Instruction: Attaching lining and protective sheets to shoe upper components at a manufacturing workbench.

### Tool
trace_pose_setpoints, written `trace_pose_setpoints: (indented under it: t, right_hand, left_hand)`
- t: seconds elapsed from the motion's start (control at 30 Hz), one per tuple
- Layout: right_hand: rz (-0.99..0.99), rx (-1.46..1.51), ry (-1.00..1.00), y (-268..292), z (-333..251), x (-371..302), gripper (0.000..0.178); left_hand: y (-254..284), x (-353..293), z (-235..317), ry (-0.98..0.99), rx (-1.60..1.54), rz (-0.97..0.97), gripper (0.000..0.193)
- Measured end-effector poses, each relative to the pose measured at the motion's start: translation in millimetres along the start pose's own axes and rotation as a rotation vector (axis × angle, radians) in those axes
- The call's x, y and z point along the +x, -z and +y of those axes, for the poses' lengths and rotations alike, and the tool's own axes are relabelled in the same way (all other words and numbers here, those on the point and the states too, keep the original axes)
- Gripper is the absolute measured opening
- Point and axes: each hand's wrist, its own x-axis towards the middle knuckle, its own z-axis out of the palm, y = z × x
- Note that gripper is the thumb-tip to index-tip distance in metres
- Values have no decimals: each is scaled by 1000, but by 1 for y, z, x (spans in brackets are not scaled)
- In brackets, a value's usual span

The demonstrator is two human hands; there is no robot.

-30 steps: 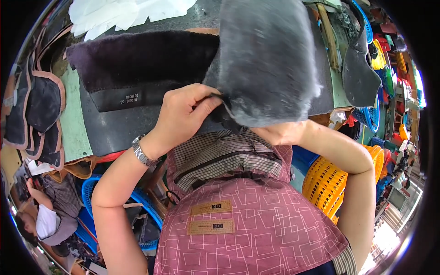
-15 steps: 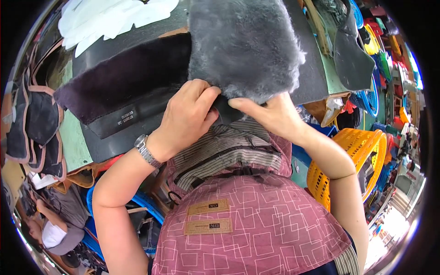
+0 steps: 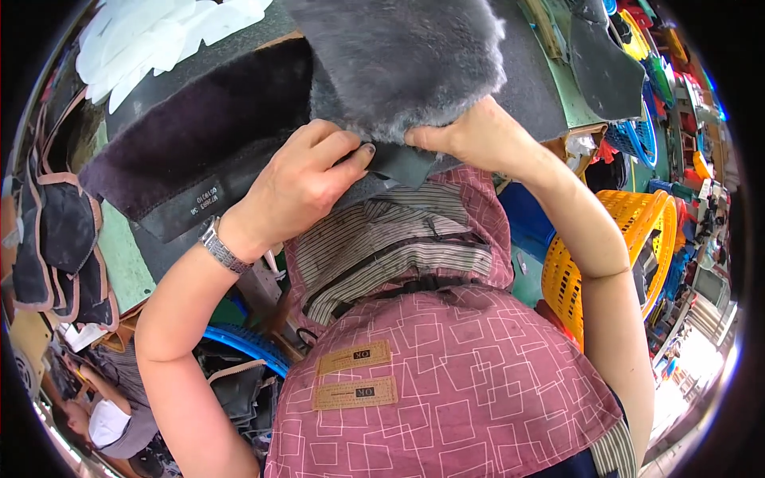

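Observation:
A grey fur piece (image 3: 414,60) with a dark leather-like lower edge lies across the bench in front of me. Thumb and fingers of my left hand (image 3: 299,183) are pinched at its lower left corner, beside a dark flap (image 3: 406,163). My right hand (image 3: 486,143) grips the lower right edge, thumb on the near side and fingers hidden under the fur. To the left lies a dark purple-black fur piece (image 3: 215,123) with a smooth black band carrying white print. Its right end runs close to my left hand.
White cut sheets (image 3: 159,40) are piled at the far left. Black pieces with pink edging (image 3: 68,231) hang at the bench's left end. A dark leather piece (image 3: 606,72) lies at the right, above a yellow basket (image 3: 570,263). Another person (image 3: 111,406) sits at lower left.
The grey fur has shifted up and left, and its lower edge is lifted, showing more of the dark flap. Both hands moved slightly upward with it, the left also leftward.

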Motion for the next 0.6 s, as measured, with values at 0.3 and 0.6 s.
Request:
trace_pose_setpoints:
  t: [0.3,0.6]
  right_hand:
    - [-290,-266,-225,10,-2,26,49]
    - [41,-243,221,4,20,12,49]
  left_hand:
    - [3,-1,-1,-93,51,-70,28]
    - [6,8,7,-79,34,-225,56]
